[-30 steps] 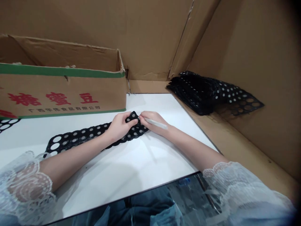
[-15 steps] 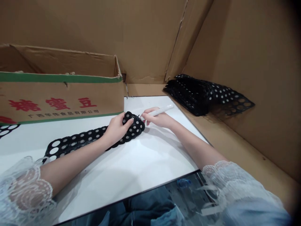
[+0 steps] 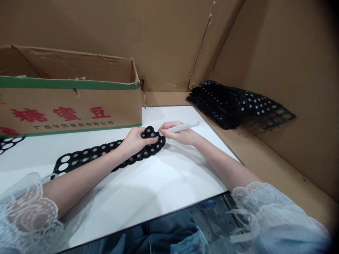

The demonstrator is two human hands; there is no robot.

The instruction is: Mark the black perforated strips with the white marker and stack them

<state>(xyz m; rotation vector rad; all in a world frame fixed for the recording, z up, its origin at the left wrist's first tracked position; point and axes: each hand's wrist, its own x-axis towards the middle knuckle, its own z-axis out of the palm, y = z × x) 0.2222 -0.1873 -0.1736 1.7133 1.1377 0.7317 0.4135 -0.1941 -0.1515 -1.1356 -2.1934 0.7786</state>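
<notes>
A long black strip with rows of round holes point(image 3: 94, 154) lies slantwise across the white table. My left hand point(image 3: 134, 143) grips its right end, the thumb across the top and the fingers mostly hidden behind it. My right hand point(image 3: 176, 133) pinches a white pen-like tool point(image 3: 185, 126) whose back end points up and to the right. The front of that tool is at the strip's right edge; its tip is too small to make out. My left forearm covers part of the strip's lower edge.
A cardboard box point(image 3: 76, 106) with a green rim and red characters stands at the back left. A heap of black perforated strips point(image 3: 225, 106) rests on cardboard at the right. Another holed black piece point(image 3: 10, 143) shows at the left edge. Cardboard walls point(image 3: 164, 42) enclose the table.
My right hand moved slightly away from the strip's end, then came back against it. The white tool tilted from pointing down-right to up-right. My left hand kept its grip on the strip.
</notes>
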